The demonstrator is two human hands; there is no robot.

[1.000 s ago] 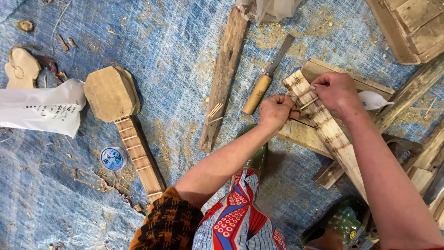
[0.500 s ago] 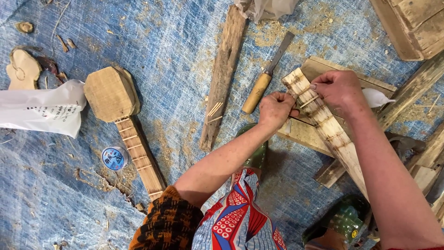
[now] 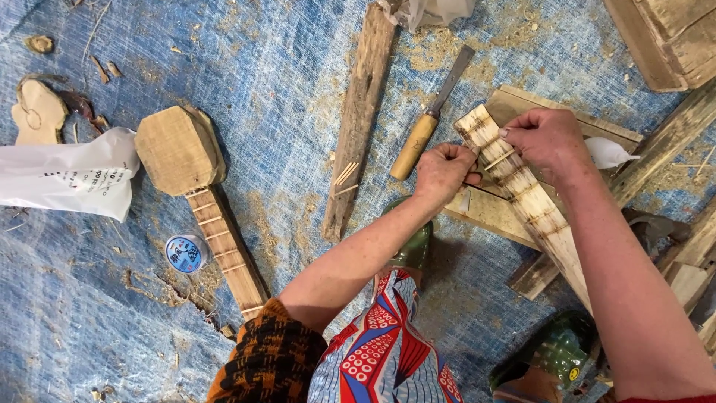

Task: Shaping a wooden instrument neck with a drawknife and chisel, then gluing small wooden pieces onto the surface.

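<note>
While hands (image 3: 447, 170) (image 3: 544, 142) work, white bag (image 3: 63, 175) lies left.

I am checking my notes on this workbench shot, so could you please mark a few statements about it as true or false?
1. Both hands are on the slotted wooden neck: true; the left hand and the right hand meet on the slotted wooden neck.
2. The chisel is in the right hand: false; the chisel lies loose on the blue tarp, apart from both hands.
3. A second neck with a paddle-shaped head lies left of the person's arm: true.
4. The small round blue-labelled spool sits on the long plank: false; the spool rests on the tarp beside the second neck, away from the plank.
</note>
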